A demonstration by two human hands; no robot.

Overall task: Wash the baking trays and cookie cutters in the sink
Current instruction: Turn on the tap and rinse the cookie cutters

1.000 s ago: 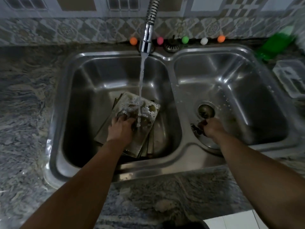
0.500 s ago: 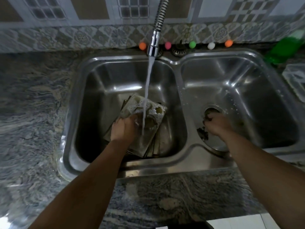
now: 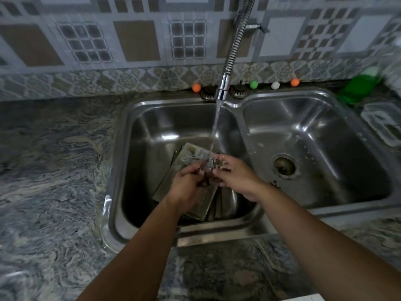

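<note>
hands [image 3: 208, 177] together, trays [image 3: 184, 159] slanting away-left

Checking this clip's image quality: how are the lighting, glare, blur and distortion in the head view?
Head view: dim overall; bright glare streaks on the steel sink; wide-angle bending curves the counter edges and the wall tiles; the hands, left and right, and what they hold under the water stream are smeared, so it cannot be identified.

Dull metal baking trays [image 3: 204, 200] lay stacked and tilted in the left basin of the steel sink [image 3: 243, 131]. The top one was soapy. A small item sat between the hands, too blurred to identify.
</note>
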